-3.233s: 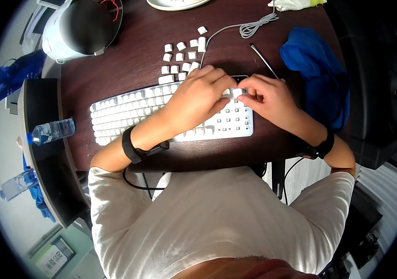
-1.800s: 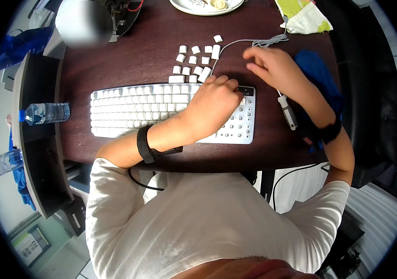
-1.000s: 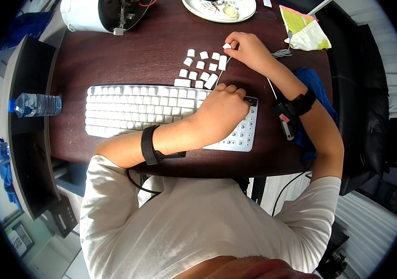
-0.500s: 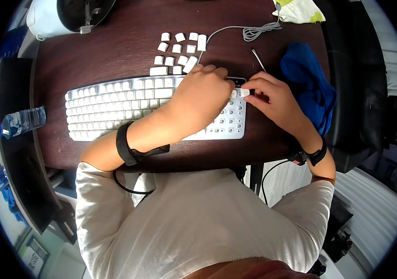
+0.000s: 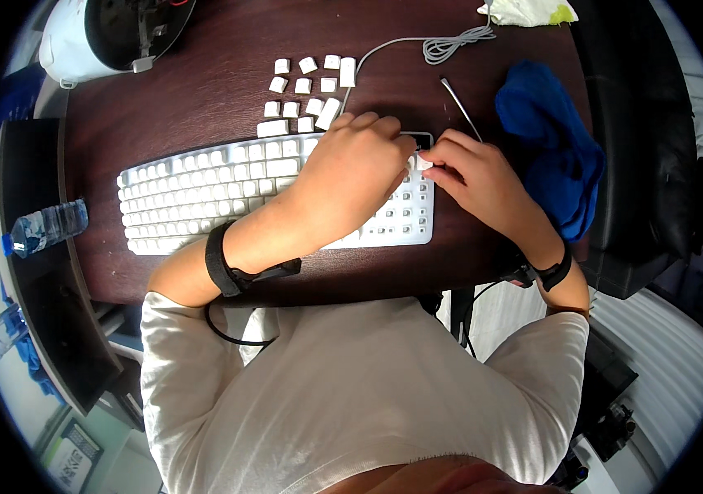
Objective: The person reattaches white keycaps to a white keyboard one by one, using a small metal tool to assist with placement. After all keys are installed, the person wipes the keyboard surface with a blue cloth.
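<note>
A white keyboard (image 5: 203, 193) lies along the near side of the dark table. Its right-hand number block (image 5: 405, 216) shows bare switches without caps. My left hand (image 5: 359, 165) is curled closed over the upper right part of the keyboard; its fingertips and whatever they hold are hidden. Beside it, my right hand (image 5: 476, 171) pinches a white keycap (image 5: 425, 163) between thumb and forefinger at the block's top right corner. Loose white keycaps (image 5: 303, 86), several of them, lie in rough rows behind the keyboard.
A slim metal tool (image 5: 458, 105) lies behind my right hand, near a blue cloth (image 5: 553, 148). The grey cable (image 5: 450, 45) is coiled farther back. At the back left stands a pale blue appliance (image 5: 79, 45). A plastic bottle (image 5: 46, 228) is at the left edge.
The view has shifted slightly. My right thumb and forefinger have drawn closer together on the keycap at the top right corner; my left hand keeps nearly the same place.
</note>
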Demonstrator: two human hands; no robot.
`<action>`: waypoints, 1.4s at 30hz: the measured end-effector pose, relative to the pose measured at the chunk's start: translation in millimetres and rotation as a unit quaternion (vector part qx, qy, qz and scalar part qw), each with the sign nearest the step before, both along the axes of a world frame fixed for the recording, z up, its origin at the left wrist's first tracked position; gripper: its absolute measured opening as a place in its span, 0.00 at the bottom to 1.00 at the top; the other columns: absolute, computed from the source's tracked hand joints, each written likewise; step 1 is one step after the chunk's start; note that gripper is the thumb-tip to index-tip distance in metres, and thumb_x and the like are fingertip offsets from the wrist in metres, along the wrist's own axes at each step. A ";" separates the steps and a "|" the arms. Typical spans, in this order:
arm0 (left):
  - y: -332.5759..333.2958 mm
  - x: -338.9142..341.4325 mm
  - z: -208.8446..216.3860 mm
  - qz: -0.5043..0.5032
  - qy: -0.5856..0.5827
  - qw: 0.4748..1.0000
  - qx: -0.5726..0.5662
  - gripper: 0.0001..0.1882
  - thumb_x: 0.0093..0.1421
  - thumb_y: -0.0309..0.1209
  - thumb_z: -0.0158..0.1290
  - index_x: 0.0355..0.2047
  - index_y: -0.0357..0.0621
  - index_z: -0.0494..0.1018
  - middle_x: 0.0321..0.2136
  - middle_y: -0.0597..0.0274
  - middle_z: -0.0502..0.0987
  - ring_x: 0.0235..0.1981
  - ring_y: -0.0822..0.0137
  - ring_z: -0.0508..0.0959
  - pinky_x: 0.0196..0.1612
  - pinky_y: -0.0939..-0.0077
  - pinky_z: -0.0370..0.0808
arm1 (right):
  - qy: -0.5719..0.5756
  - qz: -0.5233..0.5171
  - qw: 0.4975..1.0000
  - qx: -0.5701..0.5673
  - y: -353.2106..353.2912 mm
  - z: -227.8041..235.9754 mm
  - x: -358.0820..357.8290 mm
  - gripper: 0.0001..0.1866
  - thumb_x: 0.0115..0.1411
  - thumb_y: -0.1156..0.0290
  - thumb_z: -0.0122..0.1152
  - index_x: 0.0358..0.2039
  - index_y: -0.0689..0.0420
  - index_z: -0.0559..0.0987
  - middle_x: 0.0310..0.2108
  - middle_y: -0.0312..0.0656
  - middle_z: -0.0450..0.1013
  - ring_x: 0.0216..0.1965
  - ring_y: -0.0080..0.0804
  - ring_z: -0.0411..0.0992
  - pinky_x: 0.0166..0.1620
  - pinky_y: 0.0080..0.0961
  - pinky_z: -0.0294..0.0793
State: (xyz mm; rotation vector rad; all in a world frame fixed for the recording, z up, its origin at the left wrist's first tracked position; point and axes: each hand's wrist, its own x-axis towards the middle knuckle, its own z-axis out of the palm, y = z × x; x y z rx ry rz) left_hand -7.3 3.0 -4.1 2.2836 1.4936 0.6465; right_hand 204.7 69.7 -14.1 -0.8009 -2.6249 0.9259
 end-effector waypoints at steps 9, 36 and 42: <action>0.0 1.4 -1.2 0.000 0.001 1.000 0.007 0.07 0.54 0.26 0.61 0.34 0.40 0.77 0.28 0.56 0.74 0.36 0.53 0.76 0.43 0.60 0.73 | 0.010 0.003 1.000 -0.008 0.8 -1.7 1.2 0.07 0.60 0.73 0.63 0.37 0.60 0.76 0.33 0.44 0.74 0.32 0.45 0.76 0.34 0.36 0.75; 5.2 -8.9 -2.9 -0.002 -0.035 0.999 -0.040 0.08 0.56 0.20 0.55 0.38 0.35 0.77 0.31 0.50 0.77 0.36 0.48 0.78 0.40 0.59 0.75 | 0.067 -0.084 0.990 -0.090 -7.3 -9.5 -3.2 0.14 0.52 0.75 0.71 0.28 0.59 0.70 0.22 0.42 0.74 0.22 0.31 0.76 0.26 0.25 0.73; 5.7 -11.8 2.6 0.001 -0.050 0.996 -0.073 0.09 0.58 0.18 0.52 0.39 0.33 0.77 0.32 0.47 0.78 0.36 0.46 0.79 0.40 0.58 0.75 | 0.059 -0.106 0.986 -0.112 -10.8 -10.8 -4.4 0.16 0.53 0.74 0.72 0.26 0.58 0.68 0.22 0.41 0.72 0.21 0.28 0.73 0.25 0.23 0.71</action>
